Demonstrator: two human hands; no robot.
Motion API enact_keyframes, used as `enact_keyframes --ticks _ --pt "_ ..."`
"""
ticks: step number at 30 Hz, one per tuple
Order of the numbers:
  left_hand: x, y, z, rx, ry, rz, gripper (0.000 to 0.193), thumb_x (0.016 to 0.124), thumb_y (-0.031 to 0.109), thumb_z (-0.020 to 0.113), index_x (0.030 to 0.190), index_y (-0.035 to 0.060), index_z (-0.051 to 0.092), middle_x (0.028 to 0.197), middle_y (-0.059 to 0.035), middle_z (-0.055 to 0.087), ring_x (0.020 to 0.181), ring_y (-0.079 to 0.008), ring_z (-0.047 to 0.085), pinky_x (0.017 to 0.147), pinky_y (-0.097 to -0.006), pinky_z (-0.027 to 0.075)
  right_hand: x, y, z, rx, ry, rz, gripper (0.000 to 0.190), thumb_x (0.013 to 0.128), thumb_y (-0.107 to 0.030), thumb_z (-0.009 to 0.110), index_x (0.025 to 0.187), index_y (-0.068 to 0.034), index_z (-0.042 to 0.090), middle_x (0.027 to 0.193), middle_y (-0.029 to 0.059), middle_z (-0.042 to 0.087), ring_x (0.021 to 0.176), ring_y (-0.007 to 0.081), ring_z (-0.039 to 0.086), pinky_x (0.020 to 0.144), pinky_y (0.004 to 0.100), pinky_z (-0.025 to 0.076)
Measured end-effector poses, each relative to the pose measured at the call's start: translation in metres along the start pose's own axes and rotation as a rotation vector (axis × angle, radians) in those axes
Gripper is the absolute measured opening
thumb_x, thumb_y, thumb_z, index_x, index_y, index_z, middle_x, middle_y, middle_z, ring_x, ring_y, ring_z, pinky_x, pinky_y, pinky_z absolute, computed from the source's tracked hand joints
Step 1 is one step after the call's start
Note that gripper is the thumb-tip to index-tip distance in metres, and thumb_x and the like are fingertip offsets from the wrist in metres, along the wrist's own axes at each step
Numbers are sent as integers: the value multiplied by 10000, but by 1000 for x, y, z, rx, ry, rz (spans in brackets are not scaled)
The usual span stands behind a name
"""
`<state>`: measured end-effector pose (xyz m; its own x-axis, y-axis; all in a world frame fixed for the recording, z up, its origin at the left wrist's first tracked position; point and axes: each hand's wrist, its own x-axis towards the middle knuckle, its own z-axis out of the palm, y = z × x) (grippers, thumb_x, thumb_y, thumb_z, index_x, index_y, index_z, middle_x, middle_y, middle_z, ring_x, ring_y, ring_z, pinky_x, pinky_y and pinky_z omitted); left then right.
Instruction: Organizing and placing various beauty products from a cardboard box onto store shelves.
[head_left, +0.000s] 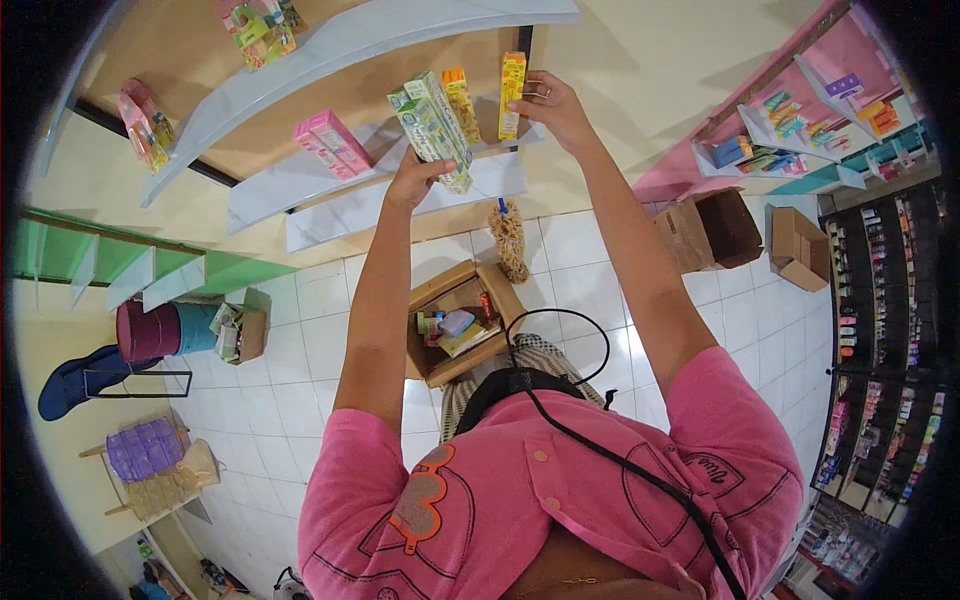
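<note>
My left hand (418, 180) grips slim green-and-white cartons (435, 135), held side by side in front of the shelf. A tall yellow carton (512, 94) stands upright near the right end of a marbled grey-white shelf board (390, 159), with the fingers and thumb of my right hand (553, 111) around its right side. Between the two hands is another yellow-orange carton (460, 101), partly hidden by the green ones. Farther left, pink cartons (334, 144) stand together on the same board.
Below me an open cardboard box (502, 289) holds assorted packages. A feather-type duster (508, 240) leans near the wall. More cardboard boxes (686, 236) sit at right, by stocked pink shelves (780, 150). A higher shelf (360, 45) curves overhead; a black cable (607, 349) loops before me.
</note>
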<state>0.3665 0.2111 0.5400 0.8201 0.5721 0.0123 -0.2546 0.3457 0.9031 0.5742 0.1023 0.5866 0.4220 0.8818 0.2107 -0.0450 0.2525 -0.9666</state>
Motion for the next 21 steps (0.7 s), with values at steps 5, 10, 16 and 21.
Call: enact_keyframes --ticks 5,10,16,21 --pt "2 0 6 4 11 -15 618 583 -12 642 1134 26 364 1028 -80 510 940 -186 500 806 -293 394 -3 7 -3 -33 119 -16 385 731 -99 592 1085 -52 449 860 72 531 760 149 539 657 251 446" --pt "-1 3 5 -31 5 -11 621 587 -4 638 1143 25 361 1046 -81 502 954 -188 495 819 -296 387 -10 -6 -19 -91 57 322 389 740 -189 577 1083 -57 450 798 66 510 649 155 539 576 244 444" --pt "0 2 8 -32 -8 30 592 595 3 626 1133 27 380 1031 -75 510 947 -184 499 817 -293 390 -10 -45 -54 -645 21 -57 401 644 -163 667 980 -26 497 780 77 541 640 142 552 572 230 450" --pt "-2 4 8 -47 5 22 608 594 -2 623 1145 25 370 1028 -69 510 947 -178 496 809 -287 395 6 -61 -32 -447 62 -180 345 630 -66 682 910 16 498 789 72 555 702 102 532 629 220 445"
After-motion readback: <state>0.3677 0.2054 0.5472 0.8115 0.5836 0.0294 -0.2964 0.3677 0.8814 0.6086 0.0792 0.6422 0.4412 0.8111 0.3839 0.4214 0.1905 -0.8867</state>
